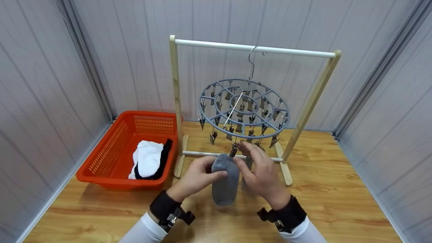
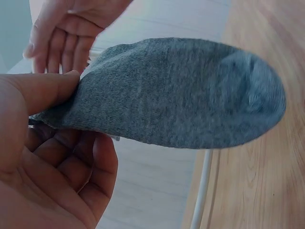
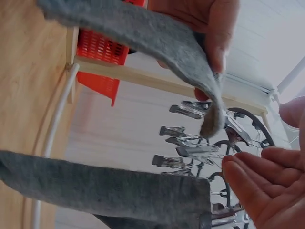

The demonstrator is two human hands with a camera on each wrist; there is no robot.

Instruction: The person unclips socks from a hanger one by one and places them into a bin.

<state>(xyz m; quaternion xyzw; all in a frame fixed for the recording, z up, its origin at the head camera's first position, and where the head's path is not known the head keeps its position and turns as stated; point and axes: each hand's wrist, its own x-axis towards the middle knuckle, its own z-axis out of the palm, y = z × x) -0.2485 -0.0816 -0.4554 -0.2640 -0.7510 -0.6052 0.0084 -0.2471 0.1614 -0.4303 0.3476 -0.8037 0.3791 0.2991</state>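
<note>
A grey sock (image 1: 226, 182) hangs toe-down below the front of a round clip hanger (image 1: 244, 135). My left hand (image 1: 199, 175) pinches its upper part between thumb and fingers, as the left wrist view also shows with the sock (image 2: 176, 95) lying across. A metal clip (image 3: 237, 131) is at the sock's folded top edge. Beside that clip is my right hand (image 1: 265, 175), its fingers loosely spread and apart from the clip in the right wrist view. Another grey sock (image 3: 105, 188) hangs from a clip close by, mostly hidden behind my right hand in the head view.
The hanger hooks over the white bar (image 1: 216, 45) of a wooden-legged rack (image 1: 177, 101), with many bare clips dangling. To the left, an orange basket (image 1: 101, 158) holds white socks (image 1: 150, 158) and a black one (image 1: 166, 155). Panel walls close in the wooden table (image 1: 337, 202).
</note>
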